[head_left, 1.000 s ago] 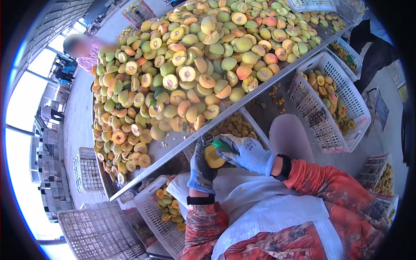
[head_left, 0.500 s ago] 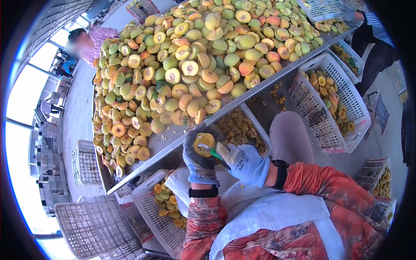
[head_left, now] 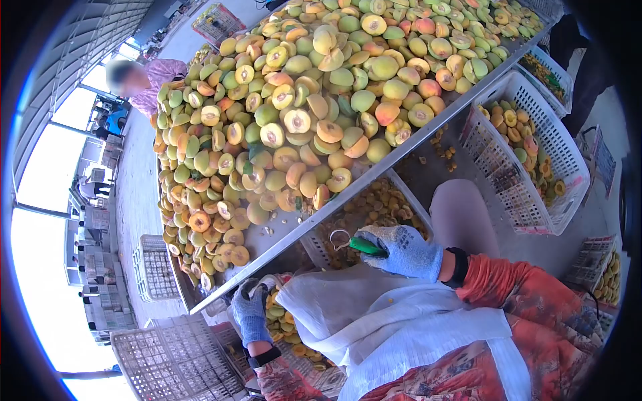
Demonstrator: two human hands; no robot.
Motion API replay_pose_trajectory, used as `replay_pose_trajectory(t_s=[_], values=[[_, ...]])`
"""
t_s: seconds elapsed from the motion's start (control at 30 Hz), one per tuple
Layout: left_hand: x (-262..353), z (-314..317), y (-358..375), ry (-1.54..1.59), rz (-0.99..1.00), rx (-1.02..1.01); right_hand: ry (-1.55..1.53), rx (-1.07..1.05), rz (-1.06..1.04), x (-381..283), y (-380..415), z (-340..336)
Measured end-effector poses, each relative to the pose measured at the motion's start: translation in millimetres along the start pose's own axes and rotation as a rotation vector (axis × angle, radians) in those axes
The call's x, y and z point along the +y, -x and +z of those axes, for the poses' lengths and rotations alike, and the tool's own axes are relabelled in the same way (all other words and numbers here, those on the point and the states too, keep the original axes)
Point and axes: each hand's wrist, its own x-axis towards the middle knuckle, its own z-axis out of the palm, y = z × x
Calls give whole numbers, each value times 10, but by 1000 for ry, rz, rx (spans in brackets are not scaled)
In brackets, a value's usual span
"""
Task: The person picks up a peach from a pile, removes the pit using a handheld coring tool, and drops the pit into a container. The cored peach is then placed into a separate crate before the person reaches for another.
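In my right hand [head_left: 404,250], gloved in blue-grey, is a green-handled pitting tool [head_left: 366,246] with a thin metal loop pointing left. My left hand [head_left: 251,309], in a similar glove with dark fingers, is at the rim of the lower-left crate, over cut fruit halves [head_left: 284,324]. Its fingers look apart, and no fruit shows in them. Halved apricot-like fruit [head_left: 294,120], some with pits showing, is heaped on the metal-edged table [head_left: 334,204] ahead. Below the table edge, a bin [head_left: 408,194] contains small brown-yellow pieces, partly hidden by my right hand.
A white crate [head_left: 568,160] of fruit halves stands to the right, with another crate [head_left: 588,257] lower down. Grey crates [head_left: 177,361] lean at lower left. A person [head_left: 157,83] is across the table at left; another person's dark clothing [head_left: 568,53] shows at upper right.
My left hand has moved down and left from the table edge to the crate, and the fruit half it held is gone from it. My right hand has shifted slightly right with the tool.
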Motion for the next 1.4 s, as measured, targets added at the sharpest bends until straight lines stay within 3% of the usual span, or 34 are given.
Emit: replay_pose_trajectory(t_s=[0.03,0.1,0.13,0.17,0.2,0.23,0.37,0.43,0.53,0.57,0.63,0.67,0.7,0.77,0.8,0.9,0.93,0.97,1.03,1.2,1.3,1.37,1.4], values=[[136,-16,-78,-184,23,19,-10,28,20,29,-30,-25],[266,261,-412,177,230,150,-40,41,50,63,-62,-32],[624,419,-525,189,168,124,-50,65,-4,93,-75,-27],[859,638,-705,100,237,133,-56,92,-57,120,-82,-32],[1078,833,-881,12,308,139,-9,57,30,127,-68,-48],[1302,982,-1043,-314,455,161,3,69,39,147,-42,-63],[1685,1489,-1459,-502,314,-43,-6,97,193,138,-28,-293],[1696,1550,-1543,-581,258,-134,98,-4,281,134,-15,-365],[1427,1338,-1592,-260,538,-107,74,-28,294,186,-27,-386],[1332,1247,-1471,341,126,-230,71,-37,281,192,-43,-382],[1315,913,-1107,985,-27,-242,-120,51,170,179,-33,-341],[1087,850,-1052,891,37,-187,-152,62,200,170,-20,-294],[848,852,-976,589,168,-140,-151,41,183,132,-41,-246],[953,779,-551,1663,-203,-306,-114,83,120,17,-72,-129],[1024,787,-393,1722,-247,-358,-111,63,113,-86,-93,-102],[1141,864,-105,1598,-247,-332,84,30,-21,-375,-198,-82],[1195,954,-17,1084,142,-164,151,26,-68,-426,-223,-70],[1198,969,18,1099,138,-166,218,22,-117,-468,-243,-64],[1216,948,73,1441,-32,-321,276,-6,-103,-493,-235,-22],[1399,862,254,1438,-33,-266,369,12,-133,-500,-165,45],[1440,834,332,1456,16,-271,343,-84,-51,-536,-133,40],[1474,823,407,1181,253,-73,264,-72,-50,-593,-101,42],[1504,806,457,1181,251,-75,184,-60,-49,-610,-73,50]])
